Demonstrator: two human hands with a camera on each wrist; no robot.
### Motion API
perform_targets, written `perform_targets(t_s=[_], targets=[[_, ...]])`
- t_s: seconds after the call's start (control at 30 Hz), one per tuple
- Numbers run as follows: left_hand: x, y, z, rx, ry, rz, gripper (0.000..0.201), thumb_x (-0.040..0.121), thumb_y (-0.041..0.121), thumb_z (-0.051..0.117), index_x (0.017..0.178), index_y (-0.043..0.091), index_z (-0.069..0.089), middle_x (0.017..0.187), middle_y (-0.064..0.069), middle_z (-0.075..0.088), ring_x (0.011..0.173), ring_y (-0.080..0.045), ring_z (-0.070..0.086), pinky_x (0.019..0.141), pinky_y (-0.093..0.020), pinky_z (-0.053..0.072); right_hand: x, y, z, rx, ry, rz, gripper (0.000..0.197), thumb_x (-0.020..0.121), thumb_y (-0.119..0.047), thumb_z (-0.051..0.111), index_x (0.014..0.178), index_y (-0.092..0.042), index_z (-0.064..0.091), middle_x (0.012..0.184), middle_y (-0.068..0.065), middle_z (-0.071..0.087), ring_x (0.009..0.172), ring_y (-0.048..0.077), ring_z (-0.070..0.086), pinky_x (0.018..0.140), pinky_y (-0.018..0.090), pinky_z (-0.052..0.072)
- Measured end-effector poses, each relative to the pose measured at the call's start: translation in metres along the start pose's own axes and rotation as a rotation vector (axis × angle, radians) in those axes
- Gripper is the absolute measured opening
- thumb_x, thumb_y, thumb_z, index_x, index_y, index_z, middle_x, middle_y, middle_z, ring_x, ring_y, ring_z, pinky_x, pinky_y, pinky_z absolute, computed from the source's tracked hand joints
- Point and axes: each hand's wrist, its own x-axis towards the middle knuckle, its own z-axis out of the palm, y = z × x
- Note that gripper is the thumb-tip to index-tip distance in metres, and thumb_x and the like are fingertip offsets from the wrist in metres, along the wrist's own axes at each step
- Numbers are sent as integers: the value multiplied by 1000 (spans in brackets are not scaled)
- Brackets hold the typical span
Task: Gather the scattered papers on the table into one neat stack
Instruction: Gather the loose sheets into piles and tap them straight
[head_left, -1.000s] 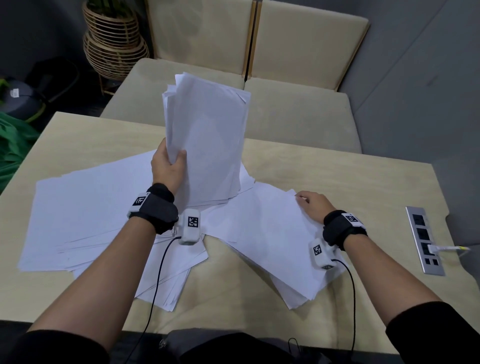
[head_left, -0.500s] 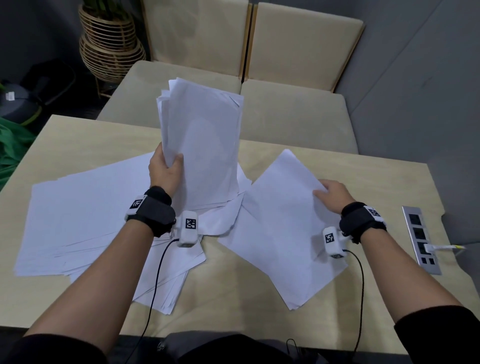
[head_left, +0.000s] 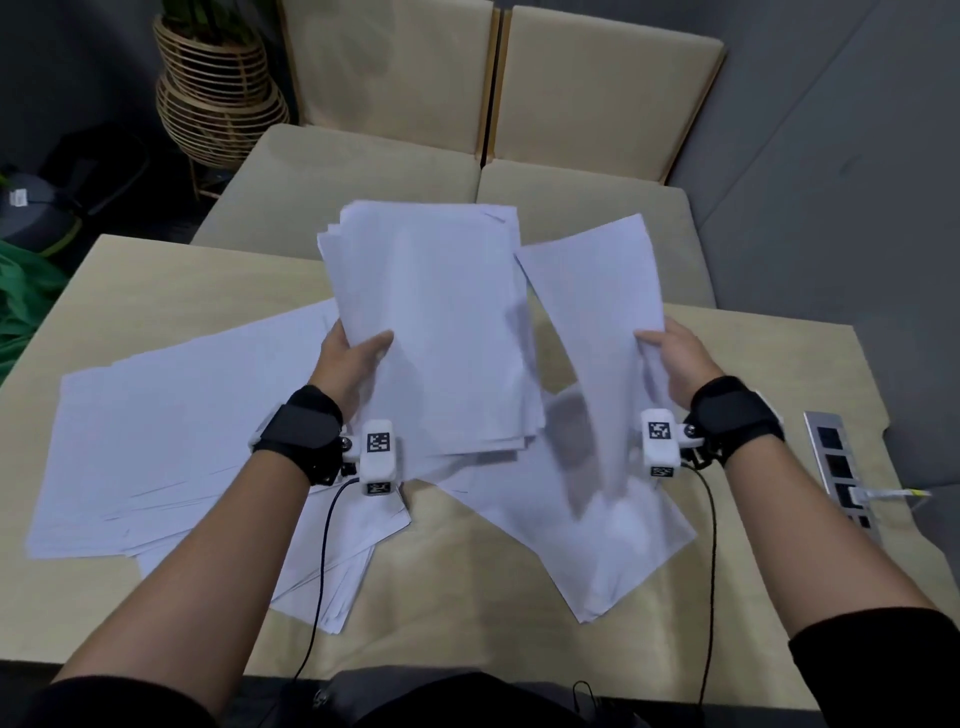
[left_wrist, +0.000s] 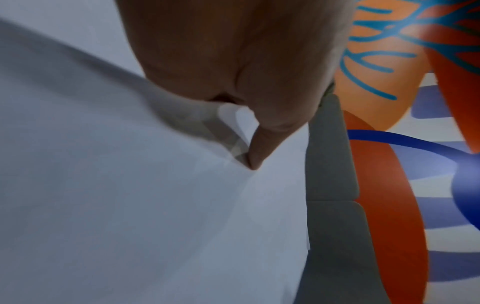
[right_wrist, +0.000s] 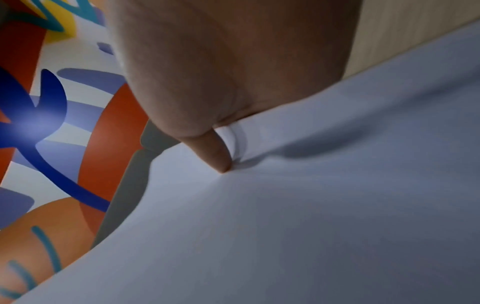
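Hands are both raised above the table (head_left: 779, 364), forearms reaching forward side by side, each wrist wrapped in a black strap with a small white camera block and a dark cable trailing back. The left hand (head_left: 350, 358) grasps a thick bundle of white sheets (head_left: 431, 322) at its lower left edge, thumb laid across the front and fingers hidden behind, holding it nearly upright with uneven, fanned top corners. The right hand (head_left: 675, 358) pinches a single thin sheet (head_left: 597, 296) by its right edge, thumb on the near face; the sheet stands on end, bowed and slightly blurred, just beside the bundle without clearly touching it. In the left wrist view the thumb (left_wrist: 262, 148) presses a soft dimple into smooth matte paper; the right wrist view shows the same with that thumb (right_wrist: 215, 152) on its sheet. Loose papers (head_left: 171, 431) lie flat in an overlapping spread across the left of the pale wood-grain table, and another small pile (head_left: 597, 545) lies skewed under the right forearm. A brushed metal socket strip (head_left: 836, 462) is set into the right side of the tabletop. Beyond stand beige cushioned seats (head_left: 571, 218) and a woven rattan basket (head_left: 218, 93)
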Motion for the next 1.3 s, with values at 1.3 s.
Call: perform_targets(t_s=[1.3], targets=[[-15,27,49,43,77,312,41,81,11,82,117,4,65,112,-7,73,100,-17,72,84,-25,57,-27,11,120,58,71,-416,46,82,-11,72,125,-11,55,121,8,68,112,21,66,100,38,51]])
